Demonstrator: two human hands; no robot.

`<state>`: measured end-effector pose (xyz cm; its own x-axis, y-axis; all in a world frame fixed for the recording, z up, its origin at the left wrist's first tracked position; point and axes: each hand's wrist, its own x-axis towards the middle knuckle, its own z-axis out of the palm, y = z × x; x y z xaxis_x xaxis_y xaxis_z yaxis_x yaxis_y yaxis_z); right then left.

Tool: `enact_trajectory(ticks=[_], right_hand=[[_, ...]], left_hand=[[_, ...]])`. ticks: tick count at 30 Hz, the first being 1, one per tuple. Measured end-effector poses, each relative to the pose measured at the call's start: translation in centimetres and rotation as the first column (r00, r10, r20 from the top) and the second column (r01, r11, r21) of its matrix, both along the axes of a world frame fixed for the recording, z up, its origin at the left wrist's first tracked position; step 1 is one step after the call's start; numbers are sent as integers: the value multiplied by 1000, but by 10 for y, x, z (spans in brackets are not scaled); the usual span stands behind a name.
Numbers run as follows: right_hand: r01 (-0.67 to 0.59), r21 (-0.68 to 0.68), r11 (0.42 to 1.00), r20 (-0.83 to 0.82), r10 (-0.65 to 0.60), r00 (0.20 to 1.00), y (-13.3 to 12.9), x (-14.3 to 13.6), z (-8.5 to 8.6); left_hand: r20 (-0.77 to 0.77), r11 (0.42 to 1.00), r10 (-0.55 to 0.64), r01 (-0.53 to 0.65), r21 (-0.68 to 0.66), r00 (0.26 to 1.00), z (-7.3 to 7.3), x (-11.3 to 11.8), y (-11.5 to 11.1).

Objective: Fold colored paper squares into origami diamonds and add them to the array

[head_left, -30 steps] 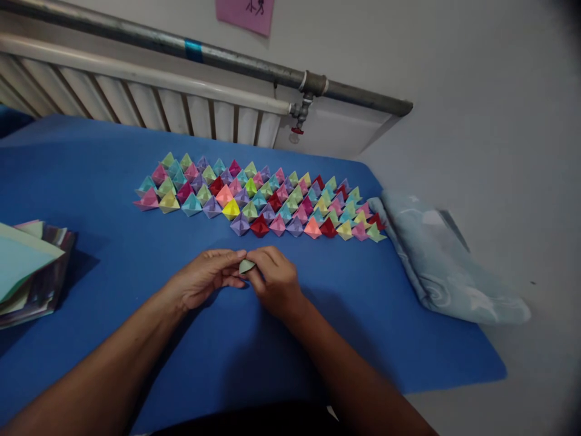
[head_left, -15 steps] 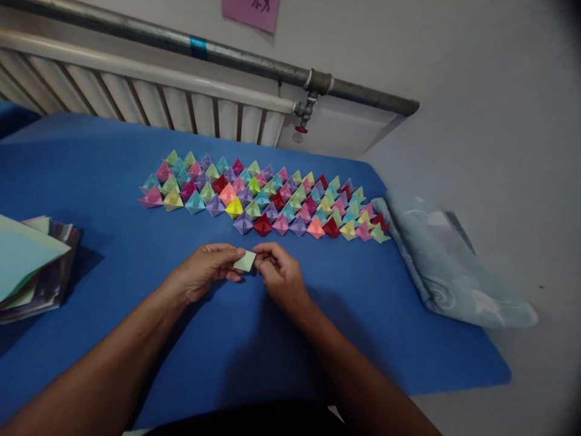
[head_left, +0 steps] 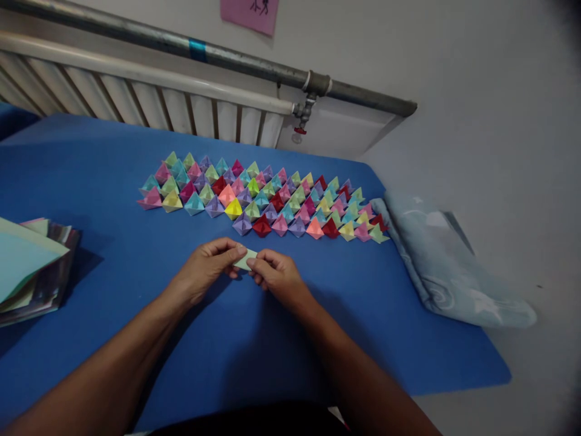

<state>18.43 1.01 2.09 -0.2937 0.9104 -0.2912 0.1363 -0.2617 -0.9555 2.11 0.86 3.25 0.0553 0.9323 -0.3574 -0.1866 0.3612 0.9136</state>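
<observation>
A small pale green folded paper point(head_left: 245, 260) is held between my two hands above the blue table. The thumb and fingers of my left hand point(head_left: 211, 266) pinch its left side. My right hand point(head_left: 278, 274) grips its right side, the thumb lying on top. Beyond my hands, several rows of small folded paper boats point(head_left: 262, 226) in many colours stand close together on the table. Part of the paper is covered by my thumbs.
Coloured sheets point(head_left: 27, 257) lie on a stack at the left of the blue table point(head_left: 122, 266). A folded light blue cloth point(head_left: 436, 260) rests at the right edge. Behind the table are a radiator point(head_left: 181, 112) and a metal pipe point(head_left: 245, 65) with a valve.
My right thumb and fingers have closed on the right side of the green paper. The paper now lies flatter between both hands. The boats have not moved.
</observation>
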Motion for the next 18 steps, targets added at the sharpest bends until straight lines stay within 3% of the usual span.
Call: enact_trajectory(ticks=[8,14,18], right_hand=[[-87,-84,993,-11,86,996,-1,-1,6],[-23,-64,998,-80,18,997,-3,-3,3],[31,-74,997,-76,-37,996,-1,-2,1]], left_hand=[[-30,997,-42,44,56,999,-3,-2,-1],[36,1000,-18,18,-2,999,-1,1,0],[17,993,-104,104,-46,994,1,-3,0]])
